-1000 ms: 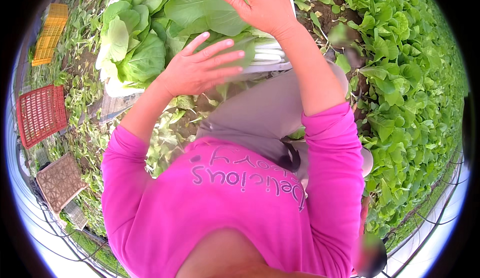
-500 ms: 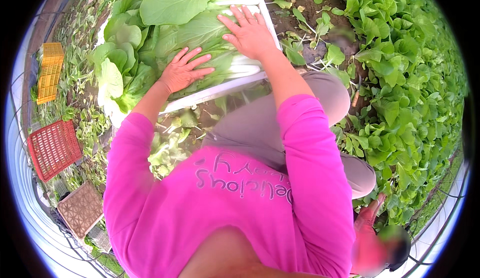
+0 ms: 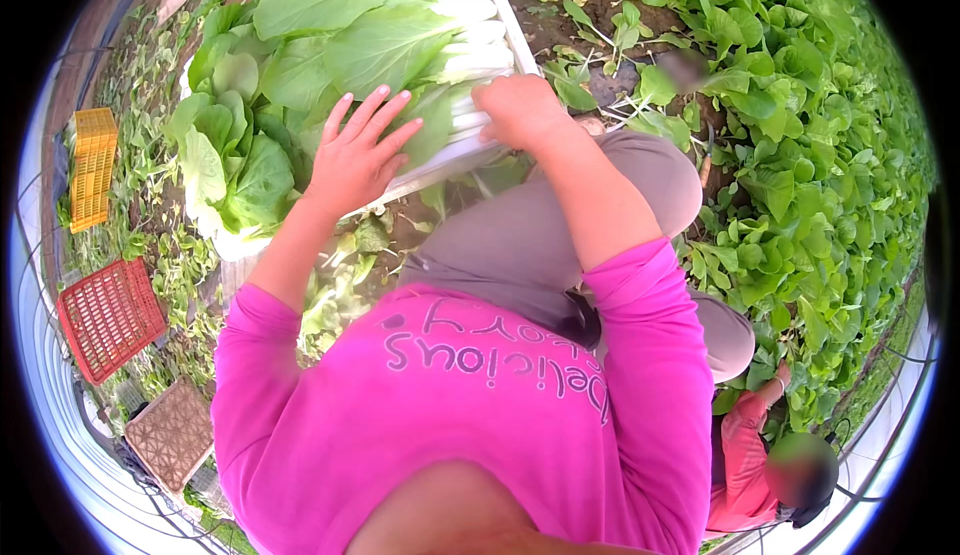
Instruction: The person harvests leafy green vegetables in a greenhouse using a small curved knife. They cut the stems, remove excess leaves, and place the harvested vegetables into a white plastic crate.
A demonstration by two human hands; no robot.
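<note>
Long leafy greens with white stalks (image 3: 385, 50) lie side by side in a white crate (image 3: 511, 27), their stalk ends toward its right rim. My left hand (image 3: 358, 160) is open, fingers spread over the leaves near the crate's front edge; whether it touches them I cannot tell. At the crate's near right corner, my right hand (image 3: 525, 113) is closed, with its fingers curled down by the rim and the nearest stalks. What it grips is hidden behind the hand.
Dense greens (image 3: 800, 205) grow along the right. A yellow crate (image 3: 93, 170), a red crate (image 3: 112, 320) and a brown crate (image 3: 170, 433) stand at left. A tool with an orange-brown handle (image 3: 706, 168) lies by my knee. Another person (image 3: 745, 475) crouches at lower right.
Both hands were spread flat on the greens. My left hand has drawn back a little; my right hand has come toward me to the crate's corner and closed.
</note>
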